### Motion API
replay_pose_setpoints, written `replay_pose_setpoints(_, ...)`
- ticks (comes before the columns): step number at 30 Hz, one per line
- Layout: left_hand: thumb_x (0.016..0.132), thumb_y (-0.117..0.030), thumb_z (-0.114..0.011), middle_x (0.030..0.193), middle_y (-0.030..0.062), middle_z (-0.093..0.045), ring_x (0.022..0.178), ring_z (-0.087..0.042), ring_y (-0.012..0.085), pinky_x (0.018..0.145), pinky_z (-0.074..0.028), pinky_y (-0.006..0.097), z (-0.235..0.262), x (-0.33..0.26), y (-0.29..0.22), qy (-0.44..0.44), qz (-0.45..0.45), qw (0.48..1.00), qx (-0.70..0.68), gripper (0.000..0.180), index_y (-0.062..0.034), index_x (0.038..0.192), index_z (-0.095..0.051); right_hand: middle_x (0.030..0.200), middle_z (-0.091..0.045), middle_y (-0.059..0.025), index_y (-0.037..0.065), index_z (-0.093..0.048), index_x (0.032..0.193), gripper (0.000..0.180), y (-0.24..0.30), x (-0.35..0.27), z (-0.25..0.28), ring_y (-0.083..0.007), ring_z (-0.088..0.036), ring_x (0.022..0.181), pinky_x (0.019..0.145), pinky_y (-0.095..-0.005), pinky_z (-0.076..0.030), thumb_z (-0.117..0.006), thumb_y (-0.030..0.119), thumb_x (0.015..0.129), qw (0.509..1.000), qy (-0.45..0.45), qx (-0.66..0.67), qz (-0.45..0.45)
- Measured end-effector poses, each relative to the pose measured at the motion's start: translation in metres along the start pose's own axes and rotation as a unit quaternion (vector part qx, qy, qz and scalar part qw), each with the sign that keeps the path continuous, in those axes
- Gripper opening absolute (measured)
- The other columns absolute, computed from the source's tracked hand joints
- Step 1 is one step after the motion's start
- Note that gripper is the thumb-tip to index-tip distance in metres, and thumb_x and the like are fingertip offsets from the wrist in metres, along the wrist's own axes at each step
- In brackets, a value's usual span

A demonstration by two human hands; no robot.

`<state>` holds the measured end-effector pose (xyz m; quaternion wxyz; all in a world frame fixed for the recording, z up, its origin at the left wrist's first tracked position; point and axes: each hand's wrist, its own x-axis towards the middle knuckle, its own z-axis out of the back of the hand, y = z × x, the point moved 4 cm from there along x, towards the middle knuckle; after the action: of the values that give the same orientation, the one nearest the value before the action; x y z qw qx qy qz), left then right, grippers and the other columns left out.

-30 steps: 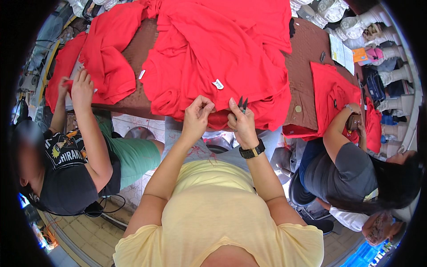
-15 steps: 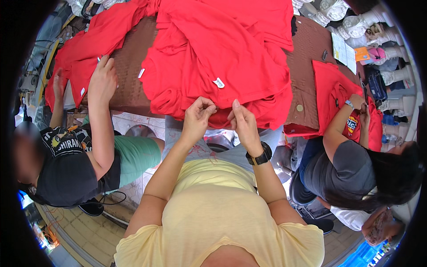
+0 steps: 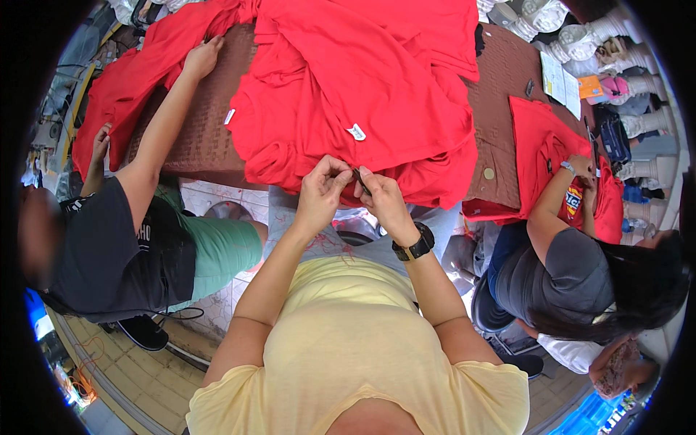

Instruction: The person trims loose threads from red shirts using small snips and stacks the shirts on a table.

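Note:
My left hand [image 3: 320,190] is closed in a pinch at the near edge of a pile of red shirts [image 3: 362,87]. Beside it, my right hand [image 3: 384,206], wearing a black wristwatch [image 3: 415,249], has its fingers curled and closed. A small dark object [image 3: 360,180] shows between the two hands, against the fingertips of both; it is too small to name. Both hands are just in front of the red cloth. A white label [image 3: 356,132] lies on the top shirt, a little beyond my fingers, and another label [image 3: 230,117] shows at the pile's left side.
The pile rests on a table with a brown cover [image 3: 500,87]. At left, a person in black [image 3: 101,246] reaches along red cloth [image 3: 123,94]; at right, a person in grey [image 3: 558,268] handles a red shirt [image 3: 540,138]. White cones [image 3: 645,123] and papers [image 3: 560,83] are at far right.
My right hand has moved left and closed its fingers near the dark object by my left hand. The left person's arm has stretched farther across the table.

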<state>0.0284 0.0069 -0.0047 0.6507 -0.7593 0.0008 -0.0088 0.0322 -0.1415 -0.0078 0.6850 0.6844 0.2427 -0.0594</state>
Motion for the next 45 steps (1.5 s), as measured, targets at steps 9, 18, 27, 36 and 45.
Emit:
replay_pose_setpoints(9,0.098,0.001,-0.059,0.09,0.003,-0.062,0.083,-0.06,0.0083,0.075,-0.05,0.024,-0.002,-0.002,0.001,0.039,0.037,0.998,0.026,0.001,0.001,0.098,-0.059,0.055,-0.048,0.0011,0.0,-0.061,0.067,0.057,0.002,0.006,-0.003,-0.0062,-0.04,0.05,0.047,-0.0272,-0.03,-0.056,0.046,0.1,0.999,-0.011,0.037,-0.003)
replay_pose_setpoints(18,0.096,0.001,-0.06,0.089,0.0059,-0.066,0.078,-0.062,0.0087,0.067,-0.051,0.025,0.001,0.0,0.002,0.009,-0.03,0.995,0.094,0.003,0.0031,0.095,-0.06,0.056,-0.049,0.0011,0.003,-0.063,0.066,0.055,-0.015,0.017,0.003,-0.0069,-0.041,0.053,0.048,-0.0277,-0.03,-0.059,0.046,0.099,1.0,0.014,0.022,0.015)
replay_pose_setpoints(27,0.097,-0.003,-0.062,0.093,0.0077,-0.066,0.087,-0.066,0.0145,0.077,-0.053,0.027,0.001,-0.004,-0.008,-0.045,0.014,0.991,0.124,0.011,0.0036,0.106,-0.06,0.054,-0.047,0.0056,0.009,-0.06,0.074,0.031,0.003,0.004,0.008,-0.0029,-0.037,0.049,0.045,-0.0264,-0.026,-0.069,0.029,0.097,0.983,-0.148,0.026,0.107)
replay_pose_setpoints(36,0.096,-0.005,-0.064,0.082,0.0056,-0.066,0.074,-0.065,0.0113,0.066,-0.052,0.025,0.007,-0.006,-0.006,-0.102,0.026,0.994,0.043,0.009,0.0039,0.096,-0.064,0.054,-0.033,0.0109,0.017,-0.048,0.076,0.03,0.001,-0.001,0.006,-0.0009,-0.027,0.041,0.04,-0.0238,-0.017,-0.064,0.024,0.1,0.953,-0.023,0.301,0.012)
replay_pose_setpoints(45,0.093,-0.006,-0.069,0.083,0.0048,-0.066,0.073,-0.061,0.0094,0.064,-0.051,0.024,-0.006,-0.011,-0.03,-0.061,0.005,0.973,0.221,0.012,0.0022,0.099,-0.063,0.056,-0.034,0.0111,0.017,-0.048,0.075,0.031,0.001,-0.005,0.004,-0.0005,-0.027,0.042,0.04,-0.0237,-0.017,-0.065,0.024,0.1,0.96,-0.037,0.276,0.013)
